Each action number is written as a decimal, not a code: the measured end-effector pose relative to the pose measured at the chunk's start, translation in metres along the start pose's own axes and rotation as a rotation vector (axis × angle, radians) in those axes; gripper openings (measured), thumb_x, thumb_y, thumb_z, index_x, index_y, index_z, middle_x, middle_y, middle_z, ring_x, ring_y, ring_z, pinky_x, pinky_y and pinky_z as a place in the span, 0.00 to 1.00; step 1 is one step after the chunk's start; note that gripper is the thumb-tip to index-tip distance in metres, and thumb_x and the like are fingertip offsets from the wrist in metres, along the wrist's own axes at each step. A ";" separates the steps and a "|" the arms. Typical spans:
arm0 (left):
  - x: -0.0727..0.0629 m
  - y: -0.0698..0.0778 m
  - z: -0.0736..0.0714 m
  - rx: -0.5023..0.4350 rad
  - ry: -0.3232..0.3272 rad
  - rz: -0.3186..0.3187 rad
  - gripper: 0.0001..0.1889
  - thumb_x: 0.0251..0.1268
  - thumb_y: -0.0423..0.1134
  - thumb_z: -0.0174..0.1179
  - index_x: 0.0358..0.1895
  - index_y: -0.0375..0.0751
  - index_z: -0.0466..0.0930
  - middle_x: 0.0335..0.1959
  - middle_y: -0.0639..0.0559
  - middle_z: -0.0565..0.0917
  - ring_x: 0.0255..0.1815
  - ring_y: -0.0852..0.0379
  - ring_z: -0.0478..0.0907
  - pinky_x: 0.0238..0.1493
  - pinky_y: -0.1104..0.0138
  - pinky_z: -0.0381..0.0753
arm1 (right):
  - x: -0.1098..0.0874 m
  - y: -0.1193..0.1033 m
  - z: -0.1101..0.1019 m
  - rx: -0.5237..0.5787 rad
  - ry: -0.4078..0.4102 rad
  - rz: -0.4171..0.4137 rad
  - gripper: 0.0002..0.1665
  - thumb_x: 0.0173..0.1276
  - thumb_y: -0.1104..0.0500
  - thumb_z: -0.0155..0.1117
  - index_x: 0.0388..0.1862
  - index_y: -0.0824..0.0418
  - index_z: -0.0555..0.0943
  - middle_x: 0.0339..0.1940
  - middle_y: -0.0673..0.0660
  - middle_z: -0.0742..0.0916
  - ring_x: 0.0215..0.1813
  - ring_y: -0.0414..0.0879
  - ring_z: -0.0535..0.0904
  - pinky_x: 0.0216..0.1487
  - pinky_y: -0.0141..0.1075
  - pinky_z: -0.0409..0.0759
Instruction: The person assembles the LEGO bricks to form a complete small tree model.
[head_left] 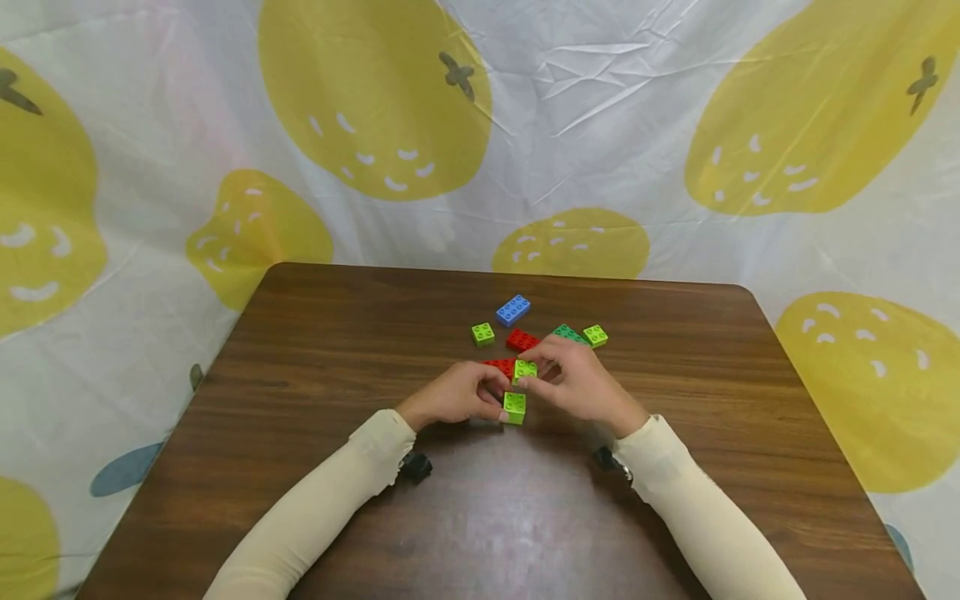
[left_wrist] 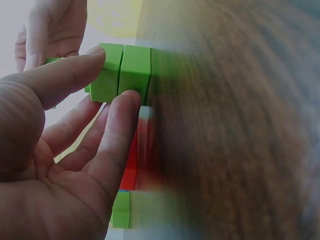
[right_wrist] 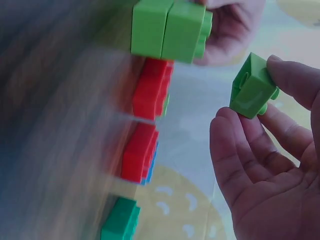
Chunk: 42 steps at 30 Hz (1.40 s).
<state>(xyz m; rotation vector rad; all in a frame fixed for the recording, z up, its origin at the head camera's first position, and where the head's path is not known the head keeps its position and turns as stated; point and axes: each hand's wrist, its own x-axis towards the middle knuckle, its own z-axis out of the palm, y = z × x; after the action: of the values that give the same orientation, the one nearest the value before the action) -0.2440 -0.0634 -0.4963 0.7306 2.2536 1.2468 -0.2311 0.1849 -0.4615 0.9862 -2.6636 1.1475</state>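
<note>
On the tabletop stands a stack of two lime-green toy bricks point(head_left: 514, 407), one upon the other. My left hand point(head_left: 461, 393) pinches this stack between thumb and finger; the seam between the bricks shows in the left wrist view. A third lime-green brick point(right_wrist: 254, 87) is held off the table by the thumb and fingertips of my right hand point(head_left: 573, 382). It is tilted, its hollow underside partly showing in the right wrist view, and it is apart from the stack. Just behind the hands lies a red brick point(head_left: 498, 365), partly hidden.
Farther back on the brown table point(head_left: 360, 325) lie another red brick point(head_left: 521, 340), a blue brick point(head_left: 513, 310), a lime-green brick point(head_left: 483, 334), a dark green brick point(head_left: 570, 334) and one more lime-green brick point(head_left: 596, 336). A fruit-patterned cloth point(head_left: 585, 125) hangs behind the table.
</note>
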 end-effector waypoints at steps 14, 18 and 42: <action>0.001 -0.002 0.000 -0.025 -0.004 0.006 0.20 0.59 0.35 0.78 0.54 0.40 0.86 0.50 0.47 0.90 0.44 0.57 0.90 0.47 0.65 0.89 | -0.009 -0.010 0.018 -0.025 -0.064 0.020 0.19 0.63 0.57 0.83 0.50 0.61 0.90 0.42 0.52 0.88 0.40 0.47 0.86 0.43 0.42 0.90; 0.000 0.000 0.000 -0.018 -0.002 0.000 0.19 0.60 0.35 0.78 0.54 0.41 0.86 0.50 0.48 0.90 0.44 0.58 0.90 0.46 0.65 0.89 | -0.010 -0.011 0.020 -0.044 -0.065 0.040 0.18 0.62 0.57 0.83 0.50 0.60 0.90 0.41 0.52 0.88 0.39 0.48 0.86 0.43 0.42 0.90; -0.006 0.005 -0.016 -0.001 0.069 -0.008 0.19 0.62 0.37 0.77 0.56 0.42 0.87 0.52 0.47 0.89 0.47 0.56 0.89 0.51 0.63 0.89 | -0.010 -0.010 0.025 -0.099 -0.046 0.020 0.17 0.58 0.55 0.86 0.40 0.60 0.88 0.35 0.52 0.88 0.37 0.49 0.87 0.41 0.43 0.89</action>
<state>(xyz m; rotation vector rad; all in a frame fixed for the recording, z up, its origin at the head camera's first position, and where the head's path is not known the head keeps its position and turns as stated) -0.2485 -0.0746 -0.4839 0.6878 2.3087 1.2876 -0.2132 0.1683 -0.4759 0.9833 -2.7423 0.9973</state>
